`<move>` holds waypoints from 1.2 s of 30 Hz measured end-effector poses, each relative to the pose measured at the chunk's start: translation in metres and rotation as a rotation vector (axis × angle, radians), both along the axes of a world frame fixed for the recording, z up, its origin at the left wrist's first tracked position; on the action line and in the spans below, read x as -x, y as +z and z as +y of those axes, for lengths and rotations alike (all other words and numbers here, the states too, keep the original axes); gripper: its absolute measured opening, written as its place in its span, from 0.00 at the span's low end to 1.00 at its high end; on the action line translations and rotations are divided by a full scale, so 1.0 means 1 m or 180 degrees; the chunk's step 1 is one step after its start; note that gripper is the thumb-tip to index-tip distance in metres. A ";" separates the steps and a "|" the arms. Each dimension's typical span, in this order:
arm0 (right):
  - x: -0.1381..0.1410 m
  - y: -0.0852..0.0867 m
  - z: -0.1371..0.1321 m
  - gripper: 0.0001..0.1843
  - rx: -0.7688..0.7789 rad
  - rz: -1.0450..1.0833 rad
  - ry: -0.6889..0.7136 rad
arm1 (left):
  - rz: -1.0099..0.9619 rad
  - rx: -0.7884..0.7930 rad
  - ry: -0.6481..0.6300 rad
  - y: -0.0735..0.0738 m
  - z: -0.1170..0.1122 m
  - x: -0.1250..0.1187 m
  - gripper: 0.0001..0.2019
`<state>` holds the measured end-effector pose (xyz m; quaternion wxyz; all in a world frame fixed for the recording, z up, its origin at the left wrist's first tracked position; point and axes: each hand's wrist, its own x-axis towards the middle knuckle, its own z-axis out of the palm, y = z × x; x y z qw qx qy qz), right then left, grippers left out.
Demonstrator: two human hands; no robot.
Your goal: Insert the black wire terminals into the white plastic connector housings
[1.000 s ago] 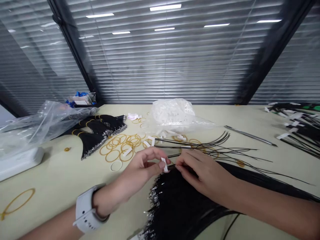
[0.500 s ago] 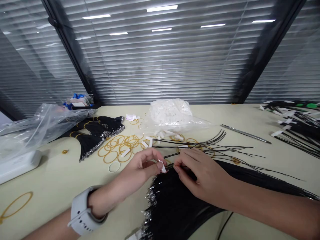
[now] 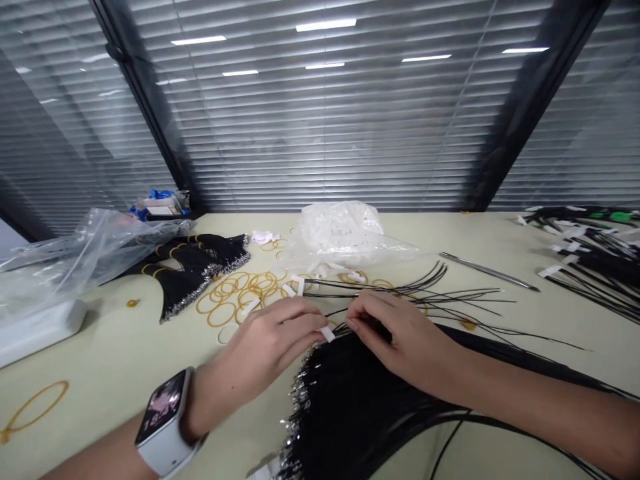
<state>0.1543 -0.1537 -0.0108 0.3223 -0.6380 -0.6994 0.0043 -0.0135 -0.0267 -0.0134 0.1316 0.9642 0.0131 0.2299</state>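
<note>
My left hand (image 3: 280,333) pinches a small white plastic connector (image 3: 327,333) between thumb and fingers. Close on its right, my right hand (image 3: 395,327) is closed on thin black wires (image 3: 341,329) that run toward the connector; whether their tips sit inside it I cannot make out. Under both hands spreads a thick bundle of black wires (image 3: 360,400), its left ends tipped with silvery metal terminals (image 3: 300,393). Just behind the hands lie several loose black wires (image 3: 425,280) with white connectors (image 3: 301,285) on their left ends.
Yellow rubber bands (image 3: 220,313) and white connectors are scattered behind my left hand. A clear bag of white parts (image 3: 343,227) stands at the back. Tweezers (image 3: 490,271) lie to its right, with finished-looking wire bunches (image 3: 600,293) beyond. Banded wire bundles (image 3: 185,290) and plastic bags (image 3: 90,247) are at left.
My left wrist has rolled, so the watch face now shows and the back of the hand is up. The white connector has turned with it. My right hand has hardly moved.
</note>
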 end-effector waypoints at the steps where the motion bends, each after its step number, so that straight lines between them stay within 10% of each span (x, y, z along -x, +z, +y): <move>1: 0.000 0.002 -0.001 0.06 -0.0178 -0.0169 -0.0015 | -0.0063 0.0192 0.0077 0.000 -0.001 -0.001 0.08; 5: 0.002 0.014 -0.008 0.06 -0.0694 -0.0950 0.0168 | -0.0102 0.2164 0.0637 -0.001 -0.001 -0.009 0.08; 11: 0.012 0.009 -0.014 0.06 0.0442 -0.0917 0.0642 | 0.0039 0.4275 0.0511 -0.005 0.007 -0.016 0.09; 27: 0.006 0.009 -0.006 0.05 0.0800 0.0509 -0.0257 | 0.0335 0.4844 0.0484 -0.002 0.009 -0.012 0.10; 36: 0.003 0.007 -0.005 0.05 0.0670 0.0517 -0.0009 | 0.0476 0.4810 0.0475 0.000 0.011 -0.010 0.10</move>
